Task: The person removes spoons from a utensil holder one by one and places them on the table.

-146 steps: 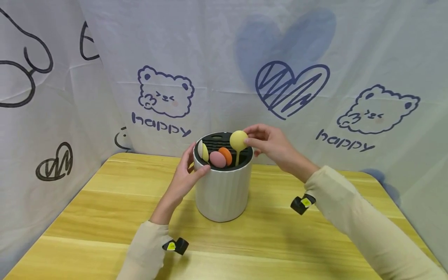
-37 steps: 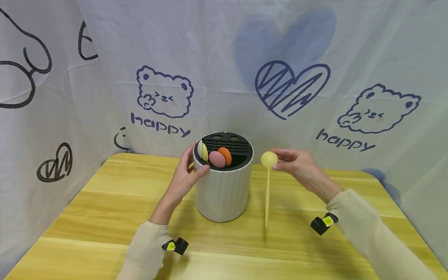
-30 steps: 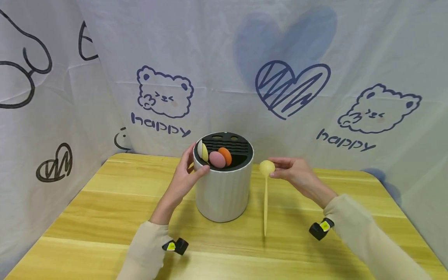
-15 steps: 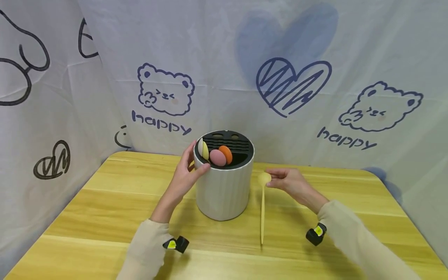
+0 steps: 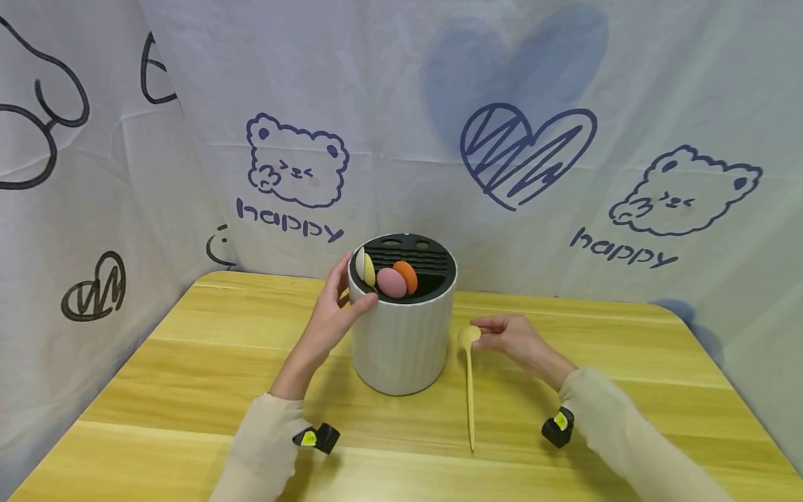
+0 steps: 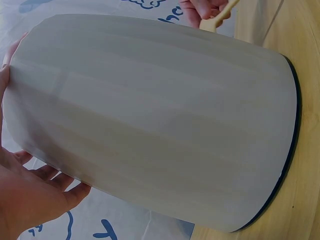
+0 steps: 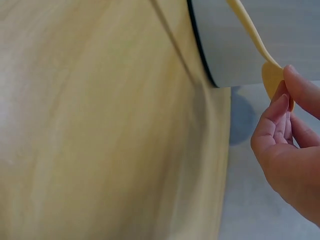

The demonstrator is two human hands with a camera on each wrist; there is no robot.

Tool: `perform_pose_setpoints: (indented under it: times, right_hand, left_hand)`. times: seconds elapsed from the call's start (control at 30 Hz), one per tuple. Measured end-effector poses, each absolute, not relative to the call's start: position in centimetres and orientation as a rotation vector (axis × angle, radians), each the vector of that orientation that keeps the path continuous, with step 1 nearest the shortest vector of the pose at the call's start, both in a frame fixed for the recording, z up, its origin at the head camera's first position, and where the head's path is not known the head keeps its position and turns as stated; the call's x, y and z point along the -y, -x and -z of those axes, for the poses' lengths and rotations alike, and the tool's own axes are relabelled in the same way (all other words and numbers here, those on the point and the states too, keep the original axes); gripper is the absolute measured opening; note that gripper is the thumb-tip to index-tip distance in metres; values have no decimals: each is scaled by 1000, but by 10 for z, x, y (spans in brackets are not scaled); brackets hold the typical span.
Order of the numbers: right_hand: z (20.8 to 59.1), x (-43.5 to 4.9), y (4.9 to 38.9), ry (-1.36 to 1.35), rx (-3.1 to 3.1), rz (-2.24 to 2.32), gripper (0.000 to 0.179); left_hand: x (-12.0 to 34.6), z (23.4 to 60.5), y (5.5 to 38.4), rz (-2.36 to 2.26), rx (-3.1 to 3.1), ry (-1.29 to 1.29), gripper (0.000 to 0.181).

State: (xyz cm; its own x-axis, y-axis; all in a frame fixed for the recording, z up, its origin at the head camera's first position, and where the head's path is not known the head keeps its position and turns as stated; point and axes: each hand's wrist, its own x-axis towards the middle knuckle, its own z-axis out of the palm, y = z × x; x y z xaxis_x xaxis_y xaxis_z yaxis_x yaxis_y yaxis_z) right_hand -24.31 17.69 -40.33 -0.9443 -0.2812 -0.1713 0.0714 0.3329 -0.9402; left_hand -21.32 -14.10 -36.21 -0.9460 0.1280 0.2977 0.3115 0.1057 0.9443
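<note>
A white ribbed utensil holder (image 5: 401,348) with a black slotted top stands upright on the table. My left hand (image 5: 329,307) grips its upper left side, thumb at the rim and fingers round the back. Right of the holder, my right hand (image 5: 517,343) pinches a yellow spoon (image 5: 470,390) by the edge of its bowl, the long handle slanting down toward the table's front. In the right wrist view, thumb and fingers hold the bowl (image 7: 271,80). Whether the handle tip touches the table, I cannot tell.
In the holder's top stand a pink spoon (image 5: 392,282), an orange one (image 5: 406,277), a yellow one (image 5: 369,270) and a white one (image 5: 360,263). Behind the wooden table (image 5: 207,362) hangs a white printed cloth (image 5: 401,181).
My right hand has lifted the yellow spoon out of the holder's right side, moved it right, then lowered it toward the table. The left hand has stayed on the holder.
</note>
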Motion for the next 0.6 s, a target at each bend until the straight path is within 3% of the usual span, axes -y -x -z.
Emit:
perform_pose_setpoints:
  times: [0.6]
  right_hand:
    - [425,-171,245,122,-2322,1638,47]
  left_hand:
    - [140,360,211,1958,2238,420,83]
